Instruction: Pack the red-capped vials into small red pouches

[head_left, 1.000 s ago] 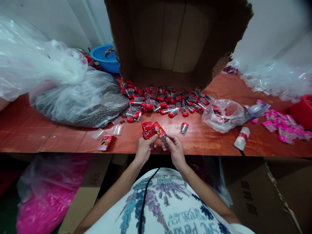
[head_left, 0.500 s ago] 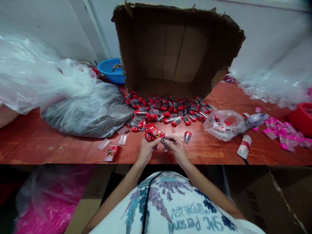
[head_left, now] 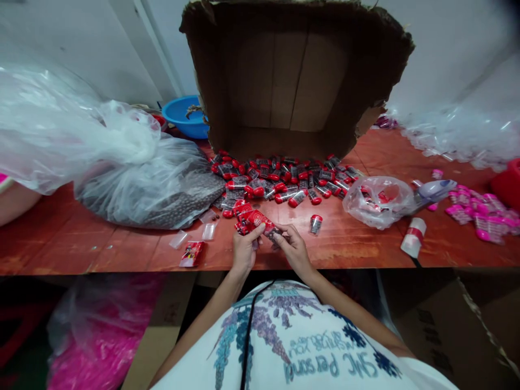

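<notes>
My left hand is closed round several small red printed packets, which fan out above the thumb. One red packet slants across to the right, its lower end dark and beaded. My right hand pinches that lower end between thumb and fingers. Both hands are close together over the table's front edge. Just right of them a small clear jar with a red lid stands on the table. Beyond lies a heap of similar red-capped jars, dark inside.
A torn cardboard box opens behind the heap. Left are a clear bag of dark beads, a blue basin and a red packet stack. Right are a plastic bag, a white roll and pink pieces.
The camera view has shifted. My hands stay together; the front packet has turned, tipping down to the right, and its red face shows more plainly than half a second ago.
</notes>
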A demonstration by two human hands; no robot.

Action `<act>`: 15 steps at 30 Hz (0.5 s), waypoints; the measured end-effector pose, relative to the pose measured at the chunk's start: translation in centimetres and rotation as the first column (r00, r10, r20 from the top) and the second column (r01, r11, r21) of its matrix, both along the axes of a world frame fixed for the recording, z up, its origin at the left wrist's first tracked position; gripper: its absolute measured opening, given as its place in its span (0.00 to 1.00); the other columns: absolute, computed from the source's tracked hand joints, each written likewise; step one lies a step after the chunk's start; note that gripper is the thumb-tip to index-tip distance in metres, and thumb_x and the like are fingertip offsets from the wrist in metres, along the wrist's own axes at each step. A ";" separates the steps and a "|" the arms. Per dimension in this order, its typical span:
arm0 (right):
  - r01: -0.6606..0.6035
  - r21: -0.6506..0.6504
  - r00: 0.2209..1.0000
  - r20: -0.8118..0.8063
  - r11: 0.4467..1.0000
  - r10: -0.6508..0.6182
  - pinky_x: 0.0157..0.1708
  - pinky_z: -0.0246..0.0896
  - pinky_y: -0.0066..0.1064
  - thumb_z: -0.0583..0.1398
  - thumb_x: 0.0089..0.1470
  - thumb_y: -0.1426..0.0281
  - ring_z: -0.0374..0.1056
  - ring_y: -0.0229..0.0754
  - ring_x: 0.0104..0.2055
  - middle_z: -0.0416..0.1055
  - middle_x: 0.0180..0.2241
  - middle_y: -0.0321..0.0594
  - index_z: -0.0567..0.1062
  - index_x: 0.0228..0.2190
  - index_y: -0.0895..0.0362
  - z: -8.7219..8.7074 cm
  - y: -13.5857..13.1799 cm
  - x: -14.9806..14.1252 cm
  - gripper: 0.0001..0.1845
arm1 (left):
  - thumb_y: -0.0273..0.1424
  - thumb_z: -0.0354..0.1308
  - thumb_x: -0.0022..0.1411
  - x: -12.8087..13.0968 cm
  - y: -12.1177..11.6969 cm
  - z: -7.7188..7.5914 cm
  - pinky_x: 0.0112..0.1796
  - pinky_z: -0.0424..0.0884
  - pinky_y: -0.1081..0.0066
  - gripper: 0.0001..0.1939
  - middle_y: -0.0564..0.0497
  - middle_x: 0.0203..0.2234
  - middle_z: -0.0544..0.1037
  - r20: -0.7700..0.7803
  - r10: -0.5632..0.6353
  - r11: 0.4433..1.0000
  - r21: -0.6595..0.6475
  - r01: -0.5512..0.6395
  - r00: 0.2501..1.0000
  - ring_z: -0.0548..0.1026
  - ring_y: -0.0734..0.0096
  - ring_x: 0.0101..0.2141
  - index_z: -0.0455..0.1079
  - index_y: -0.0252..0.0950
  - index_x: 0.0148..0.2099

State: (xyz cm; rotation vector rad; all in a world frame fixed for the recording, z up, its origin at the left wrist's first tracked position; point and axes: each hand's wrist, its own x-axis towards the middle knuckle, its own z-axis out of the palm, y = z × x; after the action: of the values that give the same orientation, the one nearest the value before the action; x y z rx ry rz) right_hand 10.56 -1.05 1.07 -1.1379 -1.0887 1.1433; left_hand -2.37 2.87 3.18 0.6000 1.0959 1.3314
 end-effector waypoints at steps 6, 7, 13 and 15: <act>0.016 0.008 0.999 0.038 1.000 -0.016 0.34 0.69 0.29 0.62 0.52 0.63 0.67 0.37 0.34 0.67 0.36 0.36 0.74 0.42 0.51 0.0 -0.3 0.5 0.15 | 0.30 0.71 0.37 0.2 -0.3 0.0 0.14 0.55 0.79 0.15 0.60 0.15 0.69 -0.097 0.003 0.999 0.037 0.001 0.995 0.62 0.83 0.13 0.67 0.34 0.25; 0.027 0.009 0.999 0.047 1.000 -0.028 0.34 0.69 0.29 0.62 0.52 0.63 0.67 0.38 0.34 0.67 0.36 0.36 0.74 0.42 0.51 0.0 -0.4 0.5 0.14 | 0.30 0.71 0.37 0.3 -0.4 0.1 0.14 0.55 0.78 0.15 0.60 0.15 0.69 -0.125 0.014 0.999 0.051 -0.008 0.992 0.61 0.83 0.13 0.66 0.34 0.25; -0.002 0.122 0.979 0.204 0.993 -0.023 0.37 0.68 0.31 0.59 0.56 0.66 0.67 0.40 0.39 0.65 0.42 0.40 0.71 0.51 0.46 0.5 -1.1 0.9 0.20 | 0.31 0.71 0.39 0.6 -0.6 0.7 0.16 0.58 0.78 0.16 0.59 0.18 0.71 -0.184 0.033 0.993 0.113 -0.012 0.982 0.63 0.82 0.15 0.67 0.34 0.29; -0.041 0.139 0.968 0.249 0.989 0.005 0.36 0.68 0.31 0.57 0.57 0.67 0.67 0.40 0.39 0.64 0.42 0.40 0.68 0.54 0.44 0.6 -1.2 1.1 0.22 | 0.31 0.71 0.39 0.6 -0.6 0.9 0.17 0.58 0.77 0.16 0.58 0.19 0.71 -0.161 -0.018 0.993 0.110 0.036 0.987 0.64 0.81 0.16 0.68 0.34 0.29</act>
State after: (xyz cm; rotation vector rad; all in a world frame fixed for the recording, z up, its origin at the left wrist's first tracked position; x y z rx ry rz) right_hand 11.62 -2.29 1.70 -1.1777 -1.3584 0.9401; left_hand -1.79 2.25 4.05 0.8140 1.1429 1.3463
